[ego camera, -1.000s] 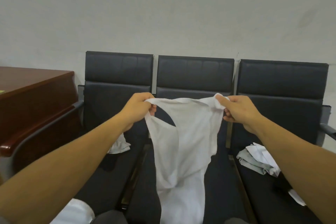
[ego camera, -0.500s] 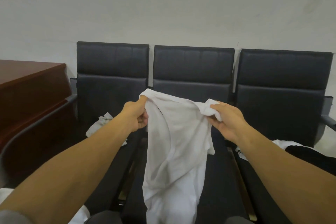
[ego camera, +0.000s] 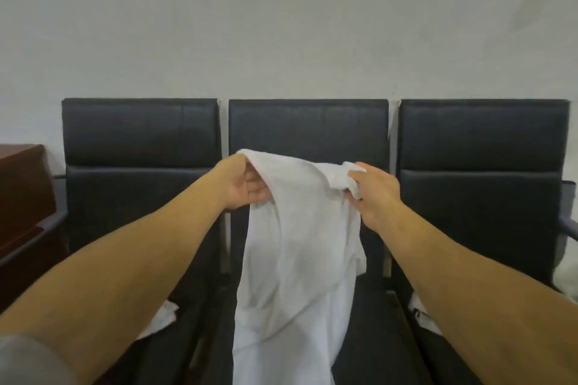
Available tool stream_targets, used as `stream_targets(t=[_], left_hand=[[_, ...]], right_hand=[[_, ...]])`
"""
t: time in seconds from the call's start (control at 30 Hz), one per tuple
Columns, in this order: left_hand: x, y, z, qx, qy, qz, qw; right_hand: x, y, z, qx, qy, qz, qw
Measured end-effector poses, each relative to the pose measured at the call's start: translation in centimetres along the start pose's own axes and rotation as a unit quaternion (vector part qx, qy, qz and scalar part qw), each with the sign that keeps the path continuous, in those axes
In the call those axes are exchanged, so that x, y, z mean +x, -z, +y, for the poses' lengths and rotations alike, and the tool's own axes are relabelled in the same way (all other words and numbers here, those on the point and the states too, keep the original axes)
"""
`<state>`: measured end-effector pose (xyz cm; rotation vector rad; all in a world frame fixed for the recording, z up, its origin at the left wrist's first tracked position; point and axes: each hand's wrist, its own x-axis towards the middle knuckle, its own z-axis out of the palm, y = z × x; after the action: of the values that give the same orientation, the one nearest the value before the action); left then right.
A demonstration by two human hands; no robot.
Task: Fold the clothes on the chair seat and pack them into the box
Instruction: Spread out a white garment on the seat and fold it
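A white garment hangs in the air in front of the middle black chair, its lower part falling past the bottom of the view. My left hand grips its upper left edge. My right hand pinches a bunched bit of cloth at the upper right. More white clothing lies on the left chair seat, partly behind my left forearm. Another white piece shows on the right chair seat beside my right forearm. No box is in view.
Three black padded chairs stand side by side against a pale wall; the left chair and the right chair flank the middle one. A dark red wooden desk sits at the far left, with a chair armrest beside it.
Both hands have moved closer together with the garment, whose top edge now sags and bunches instead of being stretched flat. The view has tipped up, showing more wall and less of the seats.
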<state>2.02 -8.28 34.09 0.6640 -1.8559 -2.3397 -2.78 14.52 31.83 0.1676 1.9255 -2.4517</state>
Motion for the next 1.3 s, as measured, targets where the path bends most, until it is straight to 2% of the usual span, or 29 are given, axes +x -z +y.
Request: stream_targets(t=[0.1, 0.2, 0.3, 0.37, 0.47, 0.5, 0.63, 0.7, 0.77, 0.87, 1.03, 1.13, 1.23, 1.3], left_hand=[[0.5, -2.3, 7.3, -0.037, -0.063, -0.031, 0.997], [-1.6, -3.0, 10.8, -0.067, -0.120, -0.084, 0.987], [-5.5, -2.4, 10.8, -0.048, -0.145, -0.101, 0.983], [-8.1, -1.7, 9.5, -0.025, -0.146, -0.085, 0.985], [-11.4, -0.3, 4.4, 0.000, -0.095, -0.061, 0.994], [-12.1, 0.0, 2.0, 0.011, -0.072, -0.059, 0.996], [-16.4, 3.0, -11.7, 0.022, 0.060, -0.002, 0.998], [-18.8, 4.7, -18.7, 0.040, 0.105, -0.006, 0.994], [-21.1, 5.6, -23.6, 0.089, 0.115, -0.028, 0.989], [-22.9, 6.1, -27.6, 0.159, 0.089, -0.032, 0.983], [-22.8, 6.2, -29.4, 0.224, 0.005, -0.063, 0.972], [-20.3, 6.2, -29.6, 0.200, 0.015, -0.063, 0.978], [-15.8, 6.6, -29.9, 0.205, 0.025, -0.032, 0.978], [-12.8, 6.7, -29.6, 0.240, 0.036, -0.037, 0.969]], right_hand=[[0.9, -1.4, -6.8, 0.084, 0.068, 0.005, 0.994], [-0.1, -0.6, -10.4, 0.072, 0.114, 0.011, 0.991], [-2.1, 1.8, -11.0, -0.006, 0.137, 0.036, 0.990], [-4.2, 3.6, -10.6, -0.084, 0.170, 0.044, 0.981], [-7.2, 6.9, -8.1, -0.255, 0.233, 0.050, 0.937], [-7.9, 8.1, -6.7, -0.282, 0.236, 0.049, 0.929], [-13.9, 13.6, 3.4, -0.220, 0.095, 0.022, 0.971], [-17.2, 15.9, 9.2, -0.179, 0.001, 0.028, 0.984], [-19.5, 17.7, 13.9, -0.173, -0.068, 0.026, 0.982], [-21.1, 19.2, 17.9, -0.225, -0.117, -0.013, 0.967], [-21.1, 19.6, 19.5, -0.287, -0.130, -0.100, 0.944], [-18.8, 19.2, 20.3, -0.327, -0.111, -0.130, 0.929], [-15.2, 17.2, 21.1, -0.308, -0.081, -0.138, 0.938], [-12.7, 15.6, 21.8, -0.281, -0.068, -0.142, 0.947]])
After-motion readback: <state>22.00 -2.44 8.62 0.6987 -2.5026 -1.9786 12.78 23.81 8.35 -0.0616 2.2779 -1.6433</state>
